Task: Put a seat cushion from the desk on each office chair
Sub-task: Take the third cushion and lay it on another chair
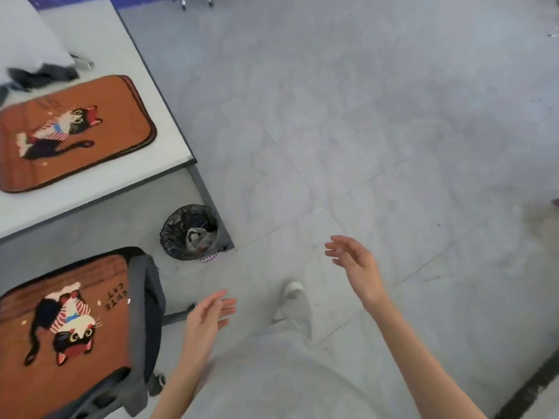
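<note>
— So, where do things stand?
— One seat cushion (65, 325) lies on the office chair (142, 300); another cushion (75, 128) waits on the desk (121, 49). Left hand (205, 316) and right hand (354, 264) hang spread, holding nothing.
— Other chairs?
— Only chair feet (196, 1) far off.

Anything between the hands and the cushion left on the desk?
Nothing visible. The left hand and right hand hang open over bare floor; the cushion lies flat near the desk corner, uncovered. The bin sits lower, under the corner.
</note>
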Demonstrator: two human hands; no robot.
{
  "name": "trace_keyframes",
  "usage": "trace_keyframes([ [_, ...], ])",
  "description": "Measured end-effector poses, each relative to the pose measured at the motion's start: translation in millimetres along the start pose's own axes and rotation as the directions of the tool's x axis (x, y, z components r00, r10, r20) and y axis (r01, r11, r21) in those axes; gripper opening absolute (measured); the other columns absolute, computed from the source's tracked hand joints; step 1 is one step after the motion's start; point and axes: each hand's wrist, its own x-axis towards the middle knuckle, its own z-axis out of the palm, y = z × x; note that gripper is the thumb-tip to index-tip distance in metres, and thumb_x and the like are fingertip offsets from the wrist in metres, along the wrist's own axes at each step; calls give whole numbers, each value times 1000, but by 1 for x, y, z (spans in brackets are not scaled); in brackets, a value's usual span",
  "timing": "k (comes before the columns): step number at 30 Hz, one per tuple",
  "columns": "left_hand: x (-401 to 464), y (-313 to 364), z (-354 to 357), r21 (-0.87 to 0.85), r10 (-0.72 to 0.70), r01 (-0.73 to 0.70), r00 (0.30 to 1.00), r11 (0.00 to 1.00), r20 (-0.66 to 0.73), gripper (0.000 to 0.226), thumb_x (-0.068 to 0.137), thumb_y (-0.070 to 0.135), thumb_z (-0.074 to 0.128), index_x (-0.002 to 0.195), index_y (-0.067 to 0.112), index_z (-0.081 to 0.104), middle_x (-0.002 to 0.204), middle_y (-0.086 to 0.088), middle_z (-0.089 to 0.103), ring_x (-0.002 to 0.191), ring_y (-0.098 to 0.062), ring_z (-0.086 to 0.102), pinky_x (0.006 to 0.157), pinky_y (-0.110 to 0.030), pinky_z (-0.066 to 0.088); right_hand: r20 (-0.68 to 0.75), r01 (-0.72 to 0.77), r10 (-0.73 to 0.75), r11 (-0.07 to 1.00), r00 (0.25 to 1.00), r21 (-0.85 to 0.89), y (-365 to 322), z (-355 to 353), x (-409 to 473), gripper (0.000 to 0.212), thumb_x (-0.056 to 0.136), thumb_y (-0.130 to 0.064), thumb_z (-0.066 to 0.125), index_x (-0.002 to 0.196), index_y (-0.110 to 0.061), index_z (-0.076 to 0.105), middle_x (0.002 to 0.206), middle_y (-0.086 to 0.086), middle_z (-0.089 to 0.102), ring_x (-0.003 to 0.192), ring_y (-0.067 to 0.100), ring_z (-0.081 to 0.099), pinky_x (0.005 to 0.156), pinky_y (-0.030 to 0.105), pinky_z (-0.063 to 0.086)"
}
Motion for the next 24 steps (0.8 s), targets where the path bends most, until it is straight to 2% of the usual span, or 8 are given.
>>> trace_keyframes([
  [5,100,76,72,20,68,-70,994,997,88,23,96,5,37,101,14,58,86,0,66,62,6,64,70,-24,44,-20,-104,104,994,994,-33,5,-14,78,31,91,2,42,96,-21,62,91,-1,68,74,-2,67,81,29,51],
  [8,155,140,111,9,163,-165,980,986,115,24,96,6,39,97,19,59,86,1,67,63,6,64,67,-18,47,-20,-166,165,985,986,-50,-5,-28,124,28,92,1,43,99,-18,63,93,1,69,76,0,68,75,23,55],
  [10,190,178,132,-2,215,-217,969,976,123,23,96,6,39,102,15,59,86,2,67,64,7,64,64,-9,47,-29,-191,190,980,981,-46,-16,-32,160,29,92,0,42,96,-19,63,94,0,70,81,5,69,71,18,55],
  [13,242,222,150,-4,268,-269,958,963,107,23,96,5,38,105,13,57,86,4,67,67,7,63,64,-6,46,-2,-209,209,976,978,-55,-35,-30,231,27,91,0,42,97,-15,63,96,4,70,88,14,68,73,24,55],
  [17,307,246,152,-40,245,-247,968,968,-63,27,96,5,39,99,20,60,83,8,70,70,6,65,67,-8,47,166,-146,180,969,970,-201,-64,-7,346,26,90,2,44,99,-14,63,96,5,70,77,4,69,67,17,55],
  [20,344,243,145,-116,128,-162,958,980,-255,32,95,4,39,94,27,62,74,16,74,72,2,66,72,-17,48,375,-41,161,951,913,-307,-101,37,432,28,89,3,44,98,-16,63,95,3,70,77,3,69,72,22,53],
  [22,357,238,143,-202,0,-94,907,975,-422,32,95,4,39,94,26,62,75,19,74,76,-7,67,75,-23,49,534,70,139,933,834,-352,-135,75,482,28,90,2,45,97,-19,62,95,3,69,81,7,68,74,19,52],
  [24,361,235,145,-323,-130,-74,814,944,-566,30,96,5,39,94,23,62,73,17,74,79,-14,66,74,-25,49,677,187,110,918,728,-350,-171,122,524,25,90,2,46,100,-16,61,95,3,68,76,-1,67,72,11,51],
])
